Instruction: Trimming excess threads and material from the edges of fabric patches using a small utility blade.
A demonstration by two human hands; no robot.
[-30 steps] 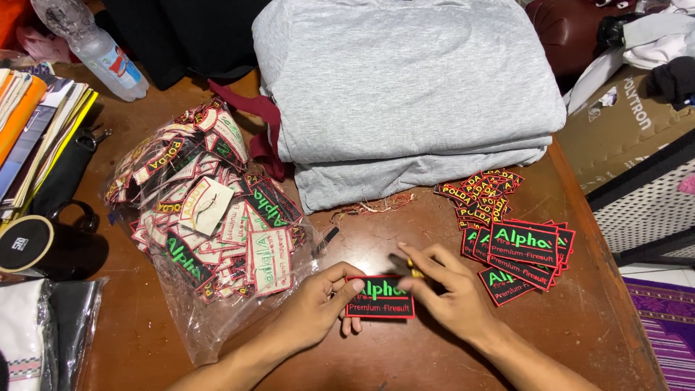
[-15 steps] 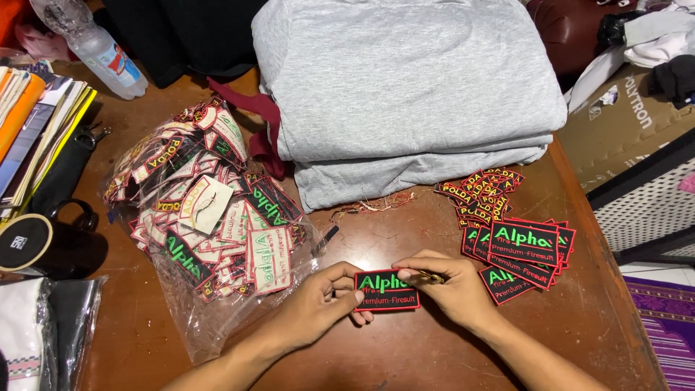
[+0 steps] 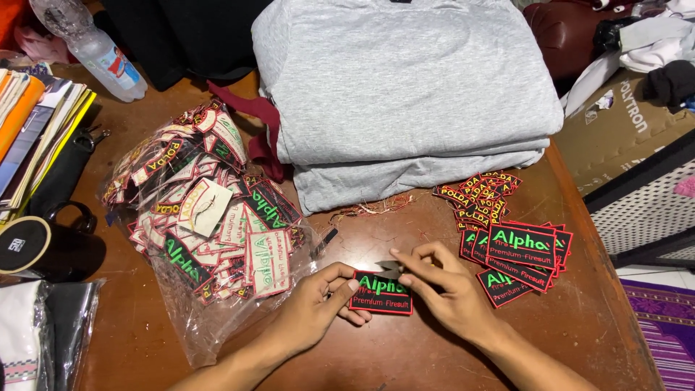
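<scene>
A black embroidered patch [image 3: 381,293] with green and red lettering and a red border lies on the brown wooden table [image 3: 405,347] between my hands. My left hand [image 3: 318,308] pinches its left edge. My right hand [image 3: 445,289] holds a small metal thread snip [image 3: 391,268] at the patch's top edge. To the right lies a loose stack of finished patches [image 3: 517,250] of the same kind. Smaller red and yellow patches [image 3: 481,190] lie just behind that stack.
A clear plastic bag [image 3: 203,217] full of mixed patches sits at the left. Folded grey garments [image 3: 405,94] fill the back middle, with thread scraps [image 3: 369,210] in front. A black mug [image 3: 40,250], stacked books [image 3: 32,130] and a water bottle [image 3: 90,47] stand at the far left.
My right hand brought the snip from the patch's right side up to its top edge. The patch shifted slightly under my left fingers.
</scene>
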